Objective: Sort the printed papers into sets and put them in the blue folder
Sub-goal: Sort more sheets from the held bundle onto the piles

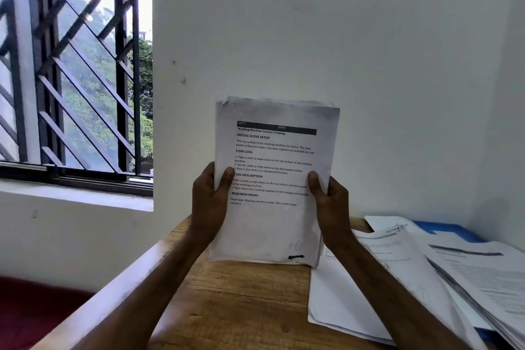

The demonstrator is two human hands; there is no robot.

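Observation:
I hold a stack of printed papers [272, 224] upright above the wooden table [233, 301], its bottom edge close to the tabletop. The top sheet is headed "Washing Machine Exterior Cleaning". My left hand [208, 204] grips the stack's left edge with the thumb on the front. My right hand [331, 202] grips the right edge the same way. More printed papers [403, 273] lie spread on the table to the right. They cover most of the blue folder [451, 230], of which only a strip at the back and a bit at the bottom right show.
A white wall stands close behind the table, with a corner at the right. At the left is a barred window [74, 79] with a white sill. A dark red surface [28, 312] lies below the table's left edge.

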